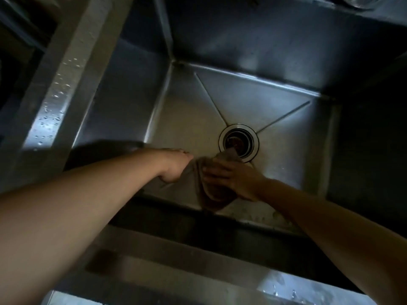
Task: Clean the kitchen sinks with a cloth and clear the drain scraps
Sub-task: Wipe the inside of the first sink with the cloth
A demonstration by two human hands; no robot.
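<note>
Looking straight down into a deep steel sink [123,102], pretty dim lighting overall. Far left was the wet rim strip [59,84] between basins, dotted with water drops [47,119] that caught the light. Moving in from there, the left hand [175,166] reached down over the near-left part of the basin floor, its fingers curled tight around one end of a greyish-brown cloth [198,186], knuckles up. So that hand was closed on the fabric, nothing loose about it.

The cloth itself stretched between both hands, low in the sink by the near wall, with a darker, soggy-looking fold hanging down in the middle toward the front edge. One corner of it poked up past the right hand and overlapped the near edge of the drain [239,140].

The right hand [231,176] was just beside the left, fingers [211,170] wrapped over the other bunch of cloth, gripping it too. The drain sat just beyond that hand, a shiny ring with a dark hole; something reddish-brown showed inside but it was too blurry to say what. Creases in the basin floor ran from the corners to the drain.

Bottom right, the front ledge [286,289] had a bit more water on it.
</note>
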